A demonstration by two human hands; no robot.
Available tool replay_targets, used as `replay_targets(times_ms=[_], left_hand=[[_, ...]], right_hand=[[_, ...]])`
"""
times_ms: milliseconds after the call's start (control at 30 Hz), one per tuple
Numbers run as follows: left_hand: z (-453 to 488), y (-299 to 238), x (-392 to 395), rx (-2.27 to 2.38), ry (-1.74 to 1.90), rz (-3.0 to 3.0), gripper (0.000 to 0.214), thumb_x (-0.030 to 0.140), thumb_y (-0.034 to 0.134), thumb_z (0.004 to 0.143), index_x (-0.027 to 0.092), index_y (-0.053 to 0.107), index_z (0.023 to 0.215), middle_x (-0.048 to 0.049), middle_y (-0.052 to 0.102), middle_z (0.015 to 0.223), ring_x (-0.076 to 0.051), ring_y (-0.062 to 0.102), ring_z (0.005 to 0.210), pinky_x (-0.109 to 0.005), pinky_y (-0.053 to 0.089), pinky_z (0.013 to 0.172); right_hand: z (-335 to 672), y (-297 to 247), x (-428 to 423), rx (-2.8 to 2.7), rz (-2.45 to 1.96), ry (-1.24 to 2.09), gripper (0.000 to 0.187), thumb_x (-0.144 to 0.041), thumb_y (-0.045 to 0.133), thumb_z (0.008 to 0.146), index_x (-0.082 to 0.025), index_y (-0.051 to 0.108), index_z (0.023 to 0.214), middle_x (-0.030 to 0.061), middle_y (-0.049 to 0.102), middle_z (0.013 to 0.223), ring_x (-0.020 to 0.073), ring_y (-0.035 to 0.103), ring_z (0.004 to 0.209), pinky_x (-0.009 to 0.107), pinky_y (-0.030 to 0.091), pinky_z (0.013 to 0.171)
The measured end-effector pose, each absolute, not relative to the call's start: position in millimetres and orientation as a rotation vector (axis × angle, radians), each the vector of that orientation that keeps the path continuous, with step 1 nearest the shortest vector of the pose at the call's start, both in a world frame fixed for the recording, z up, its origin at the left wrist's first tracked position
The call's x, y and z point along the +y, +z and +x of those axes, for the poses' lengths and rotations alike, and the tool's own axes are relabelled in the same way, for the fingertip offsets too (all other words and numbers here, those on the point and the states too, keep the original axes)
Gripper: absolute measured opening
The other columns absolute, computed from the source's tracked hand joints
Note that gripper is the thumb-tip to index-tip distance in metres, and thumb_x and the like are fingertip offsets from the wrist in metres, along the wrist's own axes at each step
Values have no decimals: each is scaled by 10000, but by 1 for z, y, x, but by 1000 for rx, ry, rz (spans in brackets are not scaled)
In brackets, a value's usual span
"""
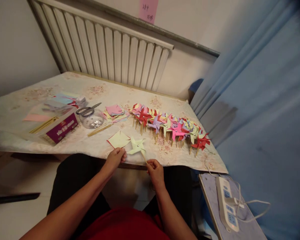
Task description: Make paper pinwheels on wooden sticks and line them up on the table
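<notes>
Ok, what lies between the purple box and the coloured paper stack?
A clear bowl of small shiny pieces, scissors at its far edge, and thin sticks on the near side; the head view shows it.

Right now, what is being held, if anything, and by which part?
A pale green pinwheel, by its stick, in the right grip; whether the left grip holds anything cannot be told.

I count two hands, one left hand (115, 158) and one right hand (155, 170), and one pale green pinwheel (138, 146) by itself; the massed pinwheels (178, 131) overlap too much to tally from here. Also one pair of scissors (90, 108), one clear bowl (85, 124), one purple box (62, 129), one power strip (223, 202).
</notes>
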State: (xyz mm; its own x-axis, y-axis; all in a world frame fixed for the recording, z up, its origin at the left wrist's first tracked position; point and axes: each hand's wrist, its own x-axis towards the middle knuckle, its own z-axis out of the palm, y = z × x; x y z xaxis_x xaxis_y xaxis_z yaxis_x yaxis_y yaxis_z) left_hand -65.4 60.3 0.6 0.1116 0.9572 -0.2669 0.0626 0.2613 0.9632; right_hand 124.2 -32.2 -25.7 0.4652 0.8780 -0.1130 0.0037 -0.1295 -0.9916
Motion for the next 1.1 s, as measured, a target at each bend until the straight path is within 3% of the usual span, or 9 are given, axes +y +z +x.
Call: replay_targets(times_ms=[233, 467, 767, 1100], left_hand=[[-110, -1, 94, 1598, 787, 1719, 293, 441, 432, 850, 203, 581, 765, -16, 634, 689, -193, 586, 695, -288, 421, 666], [-146, -26, 137, 1851, 394, 2384, 373, 360, 286, 958, 183, 614, 964, -106, 668, 1047, -232, 629, 944, -308, 431, 740], [-144, -27, 153, 1970, 197, 2397, 457, 408, 202, 997, 200, 608, 1027, -98, 659, 1161, -259, 652, 922, -338, 387, 640], [-144, -31, 154, 1994, 276, 2417, 421, 389, 228, 986, 206, 605, 950, -95, 670, 1090, -251, 646, 886, -347, 368, 634]], right_hand=[[134, -27, -29, -767, -1529, 857, 146, -280, 647, 641, -177, 652, 745, -61, 548, 510, 103, 476, 441, 218, 369, 460], [146, -33, -21, -750, -1556, 801, 143, -269, 591, 644, -182, 640, 746, -54, 561, 547, 117, 498, 464, 229, 394, 487], [171, -43, 3, -877, -1682, 679, 156, -270, 524, 680, -188, 626, 766, -36, 556, 569, 136, 486, 489, 233, 377, 477], [176, -51, 10, -1204, -1871, 389, 169, -190, 484, 756, -174, 652, 769, 29, 643, 684, 175, 578, 645, 264, 408, 635]])
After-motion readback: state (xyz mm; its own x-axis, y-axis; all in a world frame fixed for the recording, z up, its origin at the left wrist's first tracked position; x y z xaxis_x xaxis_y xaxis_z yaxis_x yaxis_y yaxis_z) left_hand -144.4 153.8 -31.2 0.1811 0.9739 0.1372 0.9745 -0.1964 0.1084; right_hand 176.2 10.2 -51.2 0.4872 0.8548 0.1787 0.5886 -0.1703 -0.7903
